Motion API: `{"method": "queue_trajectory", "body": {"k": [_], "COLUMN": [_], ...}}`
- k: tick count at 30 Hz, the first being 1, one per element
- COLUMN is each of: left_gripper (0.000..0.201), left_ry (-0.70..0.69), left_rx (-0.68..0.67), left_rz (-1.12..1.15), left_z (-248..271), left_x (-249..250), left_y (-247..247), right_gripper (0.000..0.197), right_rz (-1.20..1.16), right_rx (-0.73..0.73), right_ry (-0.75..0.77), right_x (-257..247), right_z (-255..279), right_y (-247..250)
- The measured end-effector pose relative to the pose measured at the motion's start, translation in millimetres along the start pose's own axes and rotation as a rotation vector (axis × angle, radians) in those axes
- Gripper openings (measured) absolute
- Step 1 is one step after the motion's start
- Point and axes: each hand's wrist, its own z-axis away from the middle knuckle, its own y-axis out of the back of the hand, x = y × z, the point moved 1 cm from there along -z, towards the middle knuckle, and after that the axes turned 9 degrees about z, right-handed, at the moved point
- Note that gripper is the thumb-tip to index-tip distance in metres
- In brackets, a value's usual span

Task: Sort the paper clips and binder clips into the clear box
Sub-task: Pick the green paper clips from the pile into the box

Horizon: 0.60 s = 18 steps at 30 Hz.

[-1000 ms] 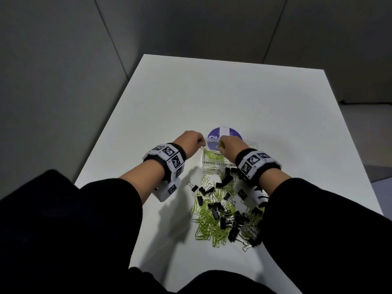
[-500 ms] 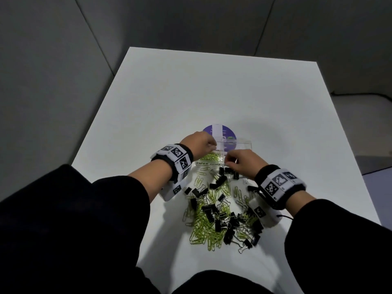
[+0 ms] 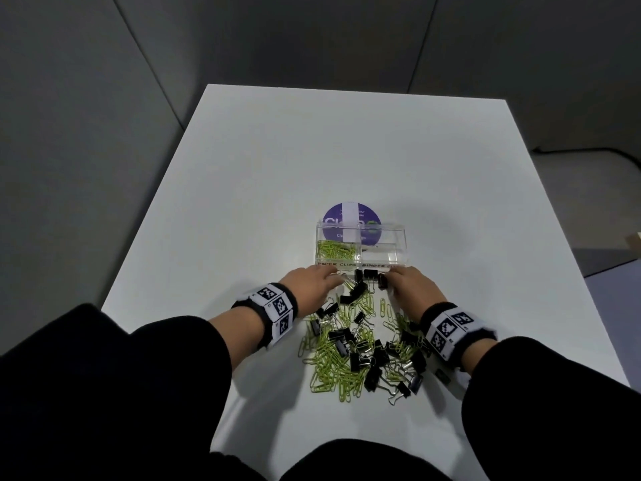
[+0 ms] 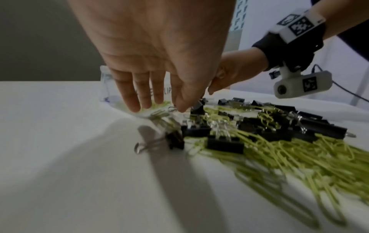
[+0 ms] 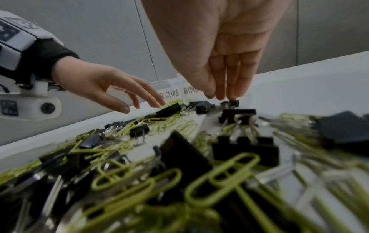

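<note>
Both hands dropped from clear box point(image 3: 395, 234); right hand point(image 3: 412, 289) touching binder clip point(image 5: 229, 103).

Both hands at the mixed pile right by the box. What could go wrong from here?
1. Green paper clips and black binder clips lie tangled, so a lifted binder clip may drag a paper clip into the wrong, still-empty compartment.
2. The clear box looks light; the right hand and left hand work at its front wall and could shove it.
3. The right hand's fingertips touch a small binder clip; it may slip.
</note>
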Motion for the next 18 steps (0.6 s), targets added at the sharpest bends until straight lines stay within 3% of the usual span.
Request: {"method": "queue_trajectory", "body": {"k": [9,18], "left_gripper": [0.045,0.052], "left_ry": [-0.004,0.113], "left_rx": [-0.034,0.026], "left_rz": [-0.022,0.205], "left_z": [12,15], "left_x": [-1,5], "left_y": [-13,-19], "right_gripper": [0.028,0.02], "right_rz": [0.077,0.125], "right_rx": [-0.022,-0.051], "right_ry": [0.063,-0.057], "right_x": [0,0], "right_z": [10,5], "right_y": [-6,-7]}}
